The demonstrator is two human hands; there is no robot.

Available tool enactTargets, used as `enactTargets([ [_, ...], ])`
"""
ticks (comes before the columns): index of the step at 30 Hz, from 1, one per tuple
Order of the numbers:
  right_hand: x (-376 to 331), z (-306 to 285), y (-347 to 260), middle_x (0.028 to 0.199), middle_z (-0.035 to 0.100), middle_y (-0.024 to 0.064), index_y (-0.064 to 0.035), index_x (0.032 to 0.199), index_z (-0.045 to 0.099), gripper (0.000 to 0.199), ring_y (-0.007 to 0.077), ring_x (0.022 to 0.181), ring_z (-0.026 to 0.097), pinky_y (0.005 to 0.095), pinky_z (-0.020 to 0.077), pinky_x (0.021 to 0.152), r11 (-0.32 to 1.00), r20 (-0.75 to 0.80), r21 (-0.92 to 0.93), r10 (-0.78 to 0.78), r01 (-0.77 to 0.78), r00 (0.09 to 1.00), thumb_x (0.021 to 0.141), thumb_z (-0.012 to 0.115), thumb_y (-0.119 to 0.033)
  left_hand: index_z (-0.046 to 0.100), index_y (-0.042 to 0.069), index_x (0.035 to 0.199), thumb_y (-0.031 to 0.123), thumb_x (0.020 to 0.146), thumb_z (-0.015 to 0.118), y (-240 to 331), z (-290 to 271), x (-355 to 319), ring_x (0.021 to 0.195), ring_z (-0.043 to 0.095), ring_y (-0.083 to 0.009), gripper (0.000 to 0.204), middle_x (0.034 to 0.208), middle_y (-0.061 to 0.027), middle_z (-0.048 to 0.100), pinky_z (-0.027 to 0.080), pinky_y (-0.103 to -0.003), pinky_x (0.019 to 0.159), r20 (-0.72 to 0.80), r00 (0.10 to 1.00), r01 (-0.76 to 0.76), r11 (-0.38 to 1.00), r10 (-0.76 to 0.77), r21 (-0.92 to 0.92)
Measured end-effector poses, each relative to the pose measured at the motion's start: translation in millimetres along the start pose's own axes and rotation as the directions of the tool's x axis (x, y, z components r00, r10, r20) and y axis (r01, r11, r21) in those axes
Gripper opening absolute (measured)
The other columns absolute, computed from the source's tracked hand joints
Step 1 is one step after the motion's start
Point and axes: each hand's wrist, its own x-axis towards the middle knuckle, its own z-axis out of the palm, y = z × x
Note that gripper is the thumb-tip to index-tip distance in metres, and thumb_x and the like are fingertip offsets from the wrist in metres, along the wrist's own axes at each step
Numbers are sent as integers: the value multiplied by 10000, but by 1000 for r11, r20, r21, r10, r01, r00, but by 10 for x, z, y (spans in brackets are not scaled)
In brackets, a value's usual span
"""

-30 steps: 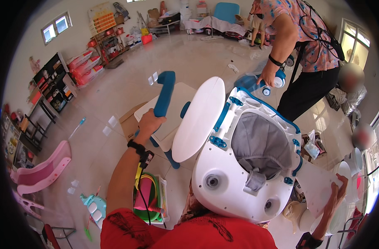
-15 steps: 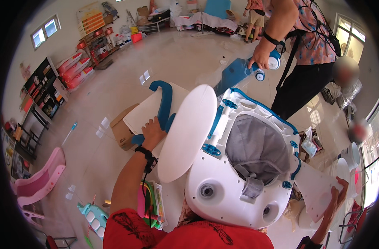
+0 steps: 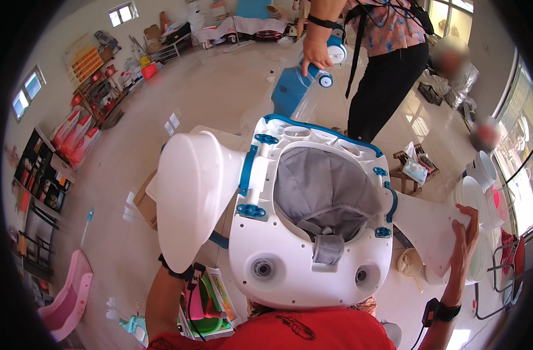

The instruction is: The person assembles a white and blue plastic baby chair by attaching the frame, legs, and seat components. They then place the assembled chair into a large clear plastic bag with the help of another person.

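A white plastic child-seat body [image 3: 313,280] rests against my lap, with a grey fabric seat [image 3: 327,181] set in its opening and blue clips [image 3: 252,210] along its sides. A white wing-shaped panel [image 3: 187,192] stands out on its left side. My left forearm [image 3: 164,297] reaches up behind that panel, which hides the hand. Beneath the panel a bit of a blue curved part [image 3: 219,240] shows. At the right, my right hand [image 3: 466,233] grips the outer edge of another white panel [image 3: 424,227], joined to the body's right side.
Across from me, a person's hand [image 3: 319,55] holds a blue part with white wheels [image 3: 292,87] in clear plastic. A cardboard box [image 3: 145,201] is behind the left panel. White buckets [image 3: 470,198] stand at the right, a pink slide [image 3: 71,297] at the left.
My left hand, earlier on the blue curved part, has gone out of sight behind the left panel, which has turned. The head view has shifted; my right hand stays at its panel.
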Motion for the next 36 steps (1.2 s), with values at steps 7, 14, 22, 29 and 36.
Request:
enactTargets([
  [7,-19,-53,-46,1206,630,105,-31,1129,566,389,195,1026,493,324,367,961,999,-5,-34,-28,28,1000,797,574,-233,217,11,1608,518,964,621,348,496,-173,1348,504,-205,914,1542,-122,430,421,-373,1113,369,929,103,927,40,-361],
  [14,-67,-60,-67,1207,620,101,-28,1150,567,391,193,1049,508,331,377,973,999,-16,-24,-28,27,999,812,584,-224,332,57,1550,180,835,748,831,669,-80,1118,650,-227,836,1291,-130,607,573,-372,915,421,873,422,815,-247,-397],
  [22,-96,-100,412,1414,558,124,-52,1512,434,674,249,1308,509,402,396,1087,958,-29,286,14,-5,999,1016,421,-509,457,49,1457,174,887,667,743,649,-216,947,708,-203,621,1121,-107,684,600,-345,818,342,895,429,765,-286,-480],
  [29,-940,394,1577,1554,447,134,-77,1577,316,805,296,1334,526,446,420,1101,644,340,668,182,-373,923,1026,393,-659,516,32,1374,201,884,679,688,695,-233,936,707,-215,543,1088,-107,691,598,-357,810,352,874,480,710,-336,-515],
  [36,-978,866,595,1453,527,148,-30,1570,324,816,238,1269,550,380,422,1087,759,622,431,142,-488,770,901,672,-342,500,38,1394,187,881,665,543,723,-291,948,704,-222,559,1092,-109,687,594,-361,813,335,903,420,716,-270,-557],
])
